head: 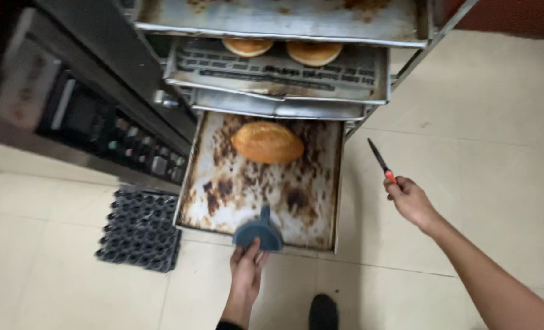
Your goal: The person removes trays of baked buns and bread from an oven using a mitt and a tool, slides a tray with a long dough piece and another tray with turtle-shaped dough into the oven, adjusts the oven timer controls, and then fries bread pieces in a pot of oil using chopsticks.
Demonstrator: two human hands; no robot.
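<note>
- Head view: baking tray (223,201), scorched, stiff metal and likely heavy, sticks out of the rack; left hand (247,269) clamps its front edge through a blue pad (258,232).
- Bread loaf (267,142), light and crusty, could slide.
- Right hand (411,200) is closed around a small knife (379,160).

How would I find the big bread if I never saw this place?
Find the metal rack of trays beside the oven. Its lowest tray, stained brown, sticks out furthest, gripped by the left hand through a blue pad. The lone golden oval loaf lies there; the paler rounds sit higher up.
</note>
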